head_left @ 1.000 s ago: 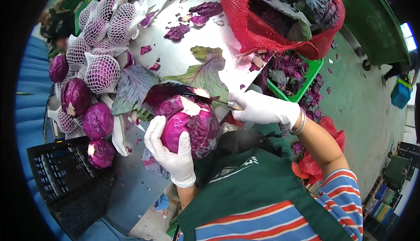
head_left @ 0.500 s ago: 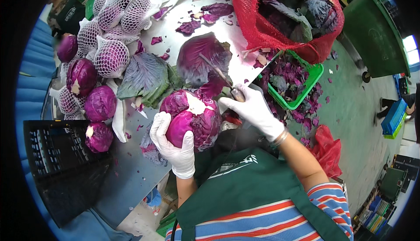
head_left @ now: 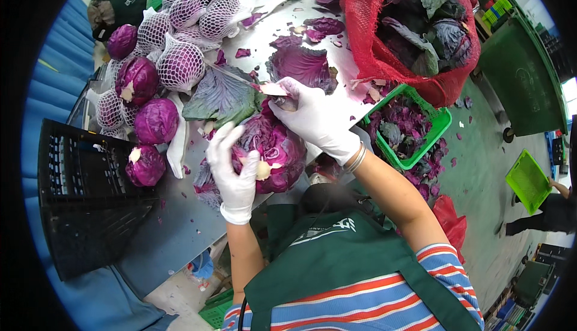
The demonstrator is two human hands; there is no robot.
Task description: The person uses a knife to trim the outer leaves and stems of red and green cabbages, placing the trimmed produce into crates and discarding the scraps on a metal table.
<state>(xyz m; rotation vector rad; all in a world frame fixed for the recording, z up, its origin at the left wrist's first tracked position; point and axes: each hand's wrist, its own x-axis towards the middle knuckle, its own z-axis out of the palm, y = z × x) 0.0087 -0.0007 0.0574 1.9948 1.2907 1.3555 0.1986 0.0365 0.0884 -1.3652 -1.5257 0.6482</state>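
Left of the cabbage point(head_left: 273, 150) being trimmed sit a black crate point(head_left: 84, 199) and trimmed heads point(head_left: 155, 120), some netted. The cabbage lies at the steel table's point(head_left: 174, 229) near edge. The left hand point(head_left: 234, 171) wraps around its front, fingers spread. The right hand point(head_left: 315, 117) grips a knife point(head_left: 240, 79) just above. A slip could drive the blade toward the left fingers. Right of it hangs a red sack point(head_left: 384, 36).

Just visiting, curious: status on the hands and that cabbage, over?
Left hand gripping red cabbage on table. Right hand holding knife above it. Loose leaves beside it, over.
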